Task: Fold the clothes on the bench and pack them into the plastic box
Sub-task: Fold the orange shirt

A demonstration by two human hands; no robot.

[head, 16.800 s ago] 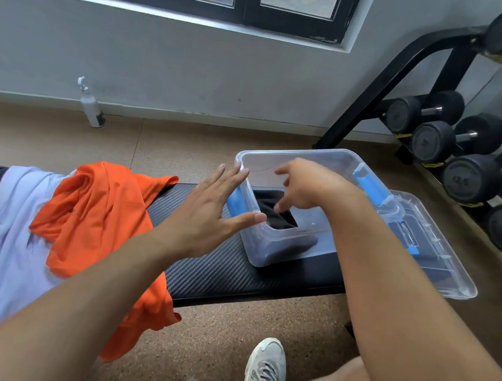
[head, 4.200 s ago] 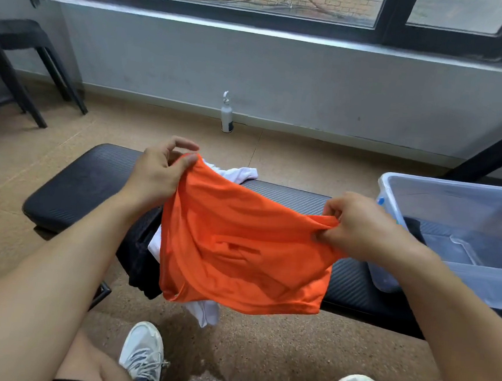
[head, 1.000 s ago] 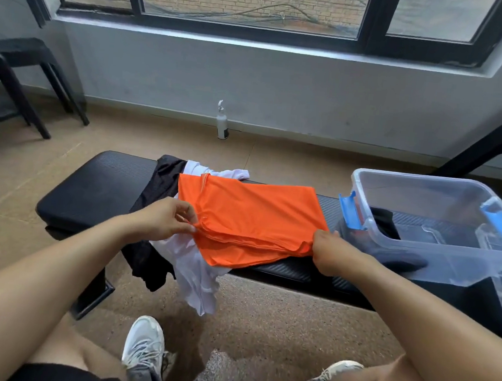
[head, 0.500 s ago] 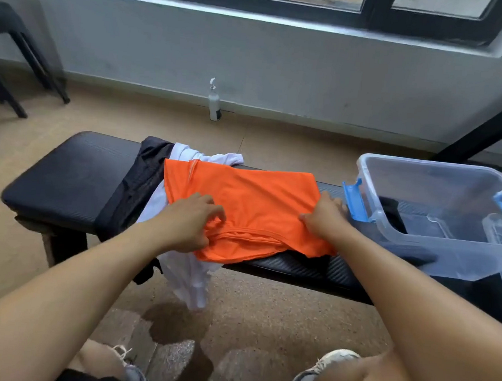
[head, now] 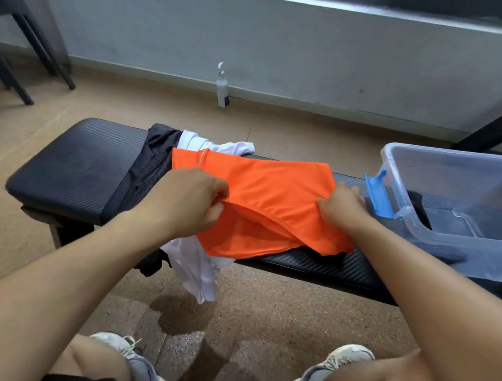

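An orange shirt (head: 274, 189) lies partly folded across the black padded bench (head: 72, 168). My left hand (head: 188, 200) pinches its near left edge and lifts it. My right hand (head: 341, 205) grips the shirt's near right edge. Under the orange shirt lie a white garment (head: 197, 267), which hangs off the bench front, and a black mesh garment (head: 148, 166). The clear plastic box (head: 439, 246) with a blue latch (head: 378, 195) stands on the bench's right end, with a dark folded garment (head: 421, 208) inside.
A white spray bottle (head: 222, 89) stands on the floor by the grey wall. Black stool legs (head: 29, 40) are at the far left, a black rack leg (head: 498, 124) at the far right. My knees and shoes (head: 337, 365) sit below the bench.
Both hands went from lying flat on the orange shirt to gripping its near edge, which is now raised off the layer below. The view has moved closer.
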